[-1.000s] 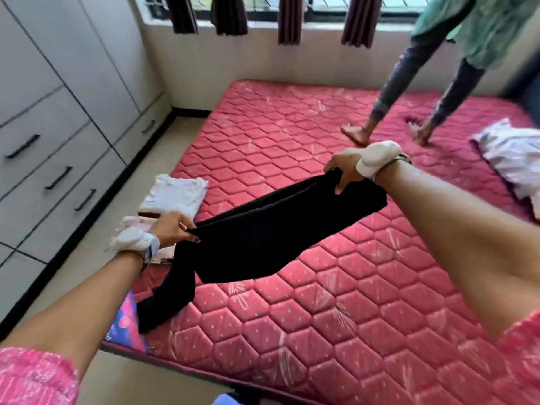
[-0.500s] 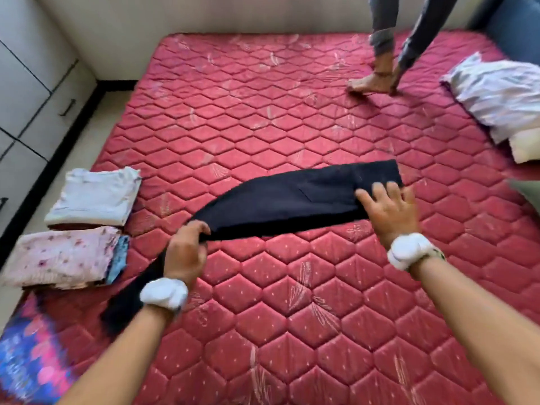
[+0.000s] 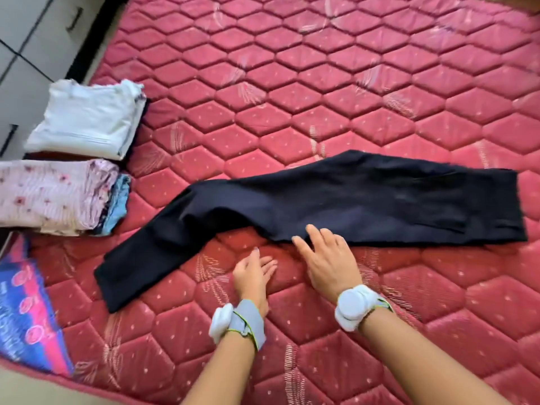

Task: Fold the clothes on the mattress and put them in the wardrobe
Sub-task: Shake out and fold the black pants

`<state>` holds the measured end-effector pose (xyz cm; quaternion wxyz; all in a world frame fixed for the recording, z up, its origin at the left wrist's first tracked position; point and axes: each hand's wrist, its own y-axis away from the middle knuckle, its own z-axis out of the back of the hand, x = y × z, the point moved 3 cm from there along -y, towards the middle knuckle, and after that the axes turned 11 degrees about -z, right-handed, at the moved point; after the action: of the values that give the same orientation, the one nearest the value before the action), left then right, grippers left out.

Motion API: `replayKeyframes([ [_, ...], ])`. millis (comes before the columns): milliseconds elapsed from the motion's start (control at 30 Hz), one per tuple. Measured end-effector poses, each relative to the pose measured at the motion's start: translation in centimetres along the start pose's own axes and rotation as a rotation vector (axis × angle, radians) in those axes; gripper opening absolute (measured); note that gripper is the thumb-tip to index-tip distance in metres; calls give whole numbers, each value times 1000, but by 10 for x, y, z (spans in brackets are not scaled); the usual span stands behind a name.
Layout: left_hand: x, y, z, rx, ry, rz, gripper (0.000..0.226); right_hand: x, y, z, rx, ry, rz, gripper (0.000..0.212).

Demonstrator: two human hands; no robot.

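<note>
Two folded stacks sit at the left edge of the red quilted mattress (image 3: 350, 83): one white folded pile (image 3: 87, 118) farther back, one pink floral pile (image 3: 55, 194) nearer, with blue fabric layers showing at its right side. Both stacks lie just beside each other, apart from the trousers. Grey wardrobe drawers (image 3: 26, 39) show at far left, beyond the mattress edge. One blue-pink printed patch (image 3: 26, 311) covers the near left corner of the mattress.

One pair of black trousers (image 3: 336, 200) lies flat across the middle of the mattress, legs folded together, leg end angled down toward the left, waistband end at right.

Two hands, each with a white wrist device. Left hand (image 3: 252, 276) rests on bare mattress just below the trousers' lower edge, fingers straight and close together, not touching the cloth. Right hand (image 3: 328, 258) is just beside it, fingers (image 3: 317, 233) spread and straight, tips lying on the trousers' lower hem near the middle, palm over the mattress. Neither hand grips anything.
</note>
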<state>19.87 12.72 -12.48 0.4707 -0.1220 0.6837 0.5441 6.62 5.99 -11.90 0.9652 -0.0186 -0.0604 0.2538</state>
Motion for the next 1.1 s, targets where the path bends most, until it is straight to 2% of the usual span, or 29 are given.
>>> replayKeyframes([
  [100,-22,-14,-11,114,287,157,24,32,-27,-8,47,29,31,48],
  [167,-29,-28,-12,140,424,193,25,50,-46,-14,80,41,43,46],
  [200,-30,-33,-14,124,451,186,22,55,-53,-15,96,50,37,45],
  [267,-34,-38,-19,110,340,106,17,57,-61,-21,105,64,15,41],
  [367,-43,-44,-24,120,321,89,12,57,-66,-28,122,70,-44,42],
  [400,-49,-53,-22,94,372,92,7,58,-66,-28,102,61,-48,43],
  [433,-56,-62,-22,90,553,128,2,59,-65,-28,71,48,-32,44],
  [500,-74,-88,-11,66,752,176,17,60,-69,-22,23,44,5,46],
  [600,-83,-113,19,39,788,88,22,57,-75,-14,68,71,-28,63],
  [667,-89,-117,56,-2,662,12,38,59,-77,-14,103,75,-80,65],
  [733,-90,-125,101,63,800,-56,54,62,-75,-16,122,65,-118,62],
  [800,-93,-121,149,15,870,-197,75,65,-70,-18,136,84,-91,60],
  [833,-92,-127,170,-61,908,-193,84,68,-67,-20,134,100,-58,59],
  [867,-88,-129,189,-86,939,-161,86,71,-64,-22,123,119,-30,57],
  [900,-85,-132,203,-119,801,-175,86,75,-61,-24,90,138,-4,53],
  [933,-88,-131,207,-102,767,-132,85,81,-59,-27,49,145,31,49],
  [1000,-94,-136,208,-151,686,-58,72,99,-58,-33,-18,122,129,44],
  [1033,-97,-144,212,-203,616,-76,64,116,-60,-37,-38,95,187,42],
  [1100,-106,-153,203,-233,652,-14,70,137,-66,-38,-51,60,234,39],
])
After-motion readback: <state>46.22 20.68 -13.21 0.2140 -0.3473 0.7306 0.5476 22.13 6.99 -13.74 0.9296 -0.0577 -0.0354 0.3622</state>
